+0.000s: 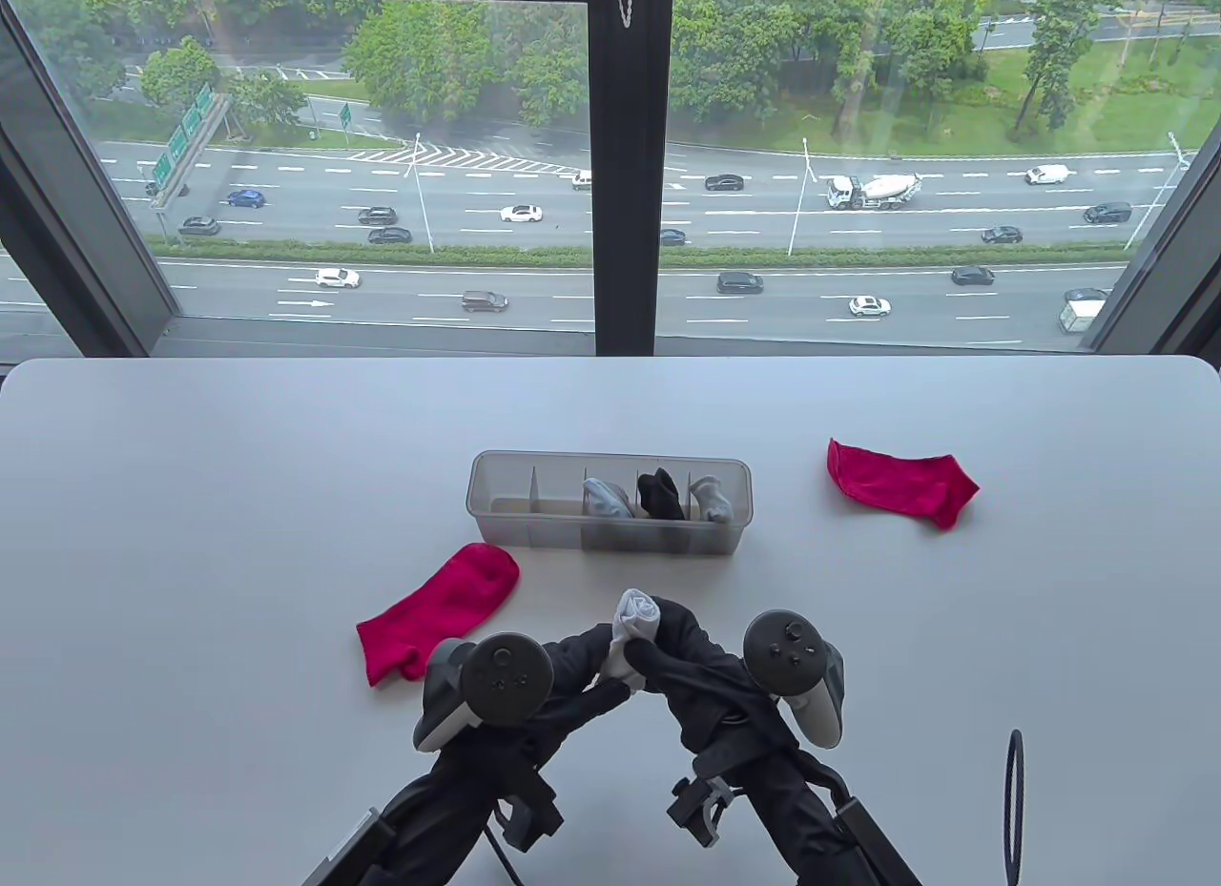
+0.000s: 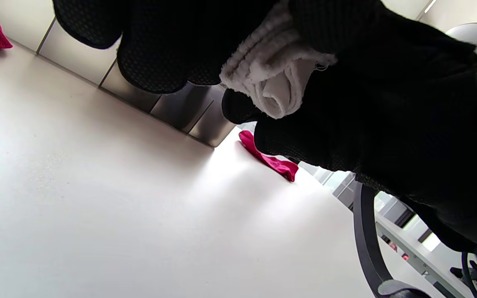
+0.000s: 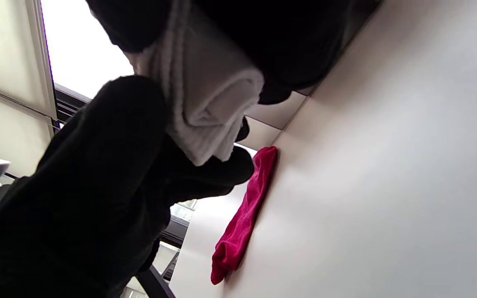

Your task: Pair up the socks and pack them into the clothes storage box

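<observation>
White socks [image 1: 633,631] sit bundled between our left hand [image 1: 572,681] and right hand [image 1: 689,671], both sets of fingers curled round them. We hold them above the table [image 1: 191,504] near its front edge, just before the box [image 1: 609,501].

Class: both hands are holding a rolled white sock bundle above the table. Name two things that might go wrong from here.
1. The white sock bundle, pinched between the left hand and right hand, may unroll before it reaches the storage box.
2. The two red socks lie far apart, so pairing them could be forgotten.
</observation>
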### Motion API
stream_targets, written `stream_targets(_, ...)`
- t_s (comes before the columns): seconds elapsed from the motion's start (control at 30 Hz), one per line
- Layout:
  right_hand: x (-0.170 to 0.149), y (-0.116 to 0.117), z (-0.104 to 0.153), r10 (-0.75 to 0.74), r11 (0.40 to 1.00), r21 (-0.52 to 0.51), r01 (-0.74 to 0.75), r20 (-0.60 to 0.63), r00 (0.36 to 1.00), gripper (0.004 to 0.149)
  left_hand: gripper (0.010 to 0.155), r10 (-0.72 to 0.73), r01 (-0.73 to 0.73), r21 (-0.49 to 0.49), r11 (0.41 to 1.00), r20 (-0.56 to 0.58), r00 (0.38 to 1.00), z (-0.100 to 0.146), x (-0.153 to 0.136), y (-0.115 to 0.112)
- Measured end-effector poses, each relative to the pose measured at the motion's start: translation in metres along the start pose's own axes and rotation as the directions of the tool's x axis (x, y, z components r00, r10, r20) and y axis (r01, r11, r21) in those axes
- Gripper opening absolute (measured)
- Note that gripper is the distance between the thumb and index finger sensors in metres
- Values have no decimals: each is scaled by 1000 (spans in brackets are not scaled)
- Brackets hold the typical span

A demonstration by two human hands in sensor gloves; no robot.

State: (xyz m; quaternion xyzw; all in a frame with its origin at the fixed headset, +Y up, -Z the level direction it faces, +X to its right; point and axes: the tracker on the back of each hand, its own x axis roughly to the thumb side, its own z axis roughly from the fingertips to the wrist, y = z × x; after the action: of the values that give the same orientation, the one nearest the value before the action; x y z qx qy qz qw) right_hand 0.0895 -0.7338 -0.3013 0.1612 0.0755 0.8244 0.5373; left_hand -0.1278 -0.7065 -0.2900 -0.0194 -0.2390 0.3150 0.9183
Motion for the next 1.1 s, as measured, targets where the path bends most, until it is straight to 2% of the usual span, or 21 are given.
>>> stream_targets(0.07, 2, -2, 1, -1, 999, -34, 0, -10, 1000, 62, 55, -10, 11, 51, 999, -15, 1000, 2, 2, 2)
stream_targets(0.2, 4, -2, 3, 31, 998, -58, -31, 4, 1000, 66, 53, -16, 16, 58, 998, -1, 1000, 2, 7, 3)
stream_targets(0.33, 7, -2, 2, 17, 1000, 13, -17, 58, 998, 68, 46, 58, -56, 111, 992, -11, 998, 3, 1, 9)
stream_targets(0.43, 11, 1, 0, 28, 998, 56, -32, 67, 997, 64, 46, 114, -111, 108, 988, -15, 993, 4, -4, 11)
stream_targets(0.5, 12, 3, 0, 76, 996, 45, -78, 61, 995, 62, 47, 133, -133, 90, 987, -2, 991, 3, -6, 11)
stream_targets(0.6, 9, 4, -1, 55, 998, 18, -56, 19, 998, 61, 49, 150, -152, 87, 985, 24, 988, 2, -2, 8)
stream_targets(0.73, 8, 2, 2, 42, 999, -6, -42, 25, 999, 61, 50, 123, -125, 42, 991, 34, 992, 1, 2, 5)
stream_targets(1.0, 9, 2, 1, -42, 998, 39, 40, 51, 998, 61, 44, 279, -284, 128, 950, 50, 959, 4, -4, 13)
stream_targets(1.1, 8, 1, 1, -60, 998, 34, 59, 46, 997, 60, 45, 312, -318, 120, 940, 63, 948, 4, -4, 12)
